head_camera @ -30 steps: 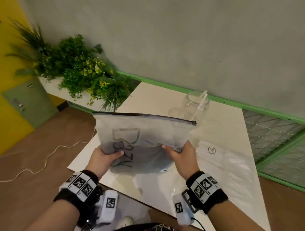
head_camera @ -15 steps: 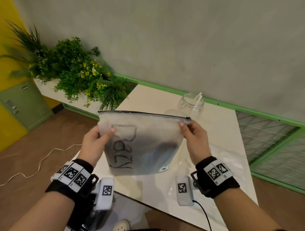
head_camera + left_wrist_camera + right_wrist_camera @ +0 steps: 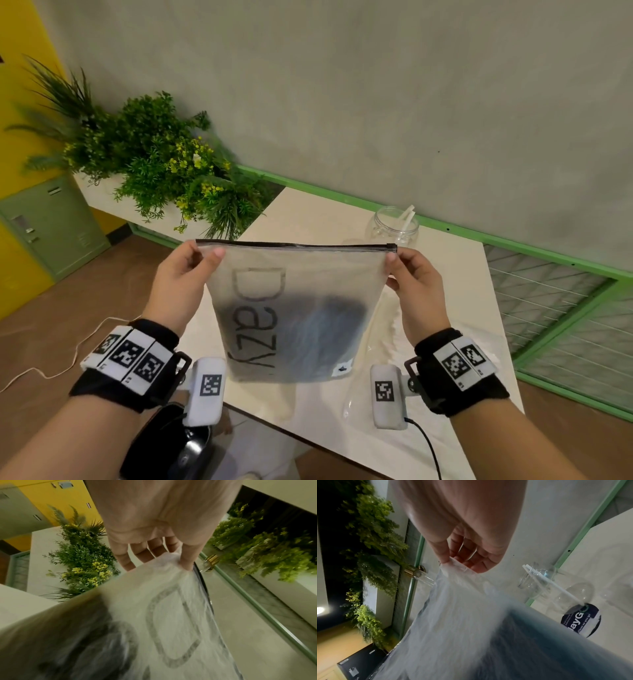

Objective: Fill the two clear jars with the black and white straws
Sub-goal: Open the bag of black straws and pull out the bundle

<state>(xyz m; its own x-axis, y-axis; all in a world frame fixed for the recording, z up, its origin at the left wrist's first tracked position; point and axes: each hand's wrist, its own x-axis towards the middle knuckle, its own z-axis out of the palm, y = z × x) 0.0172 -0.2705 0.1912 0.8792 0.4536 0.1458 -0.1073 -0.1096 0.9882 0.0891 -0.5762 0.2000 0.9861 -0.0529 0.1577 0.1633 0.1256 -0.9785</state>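
Above table, both hands pinch frosted bag; only right-wrist view shows jar's label.

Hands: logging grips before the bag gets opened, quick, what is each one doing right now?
Left hand: pinches the frosted bag at its top left corner.
Right hand: pinches the bag's top right corner.

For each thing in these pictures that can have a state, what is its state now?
Frosted zip bag: held upright over the table, zip closed, dark contents inside.
Left hand: pinches the bag's top left corner.
Right hand: pinches the bag's top right corner.
Clear jar: upright on the table, lid off, white straws inside.
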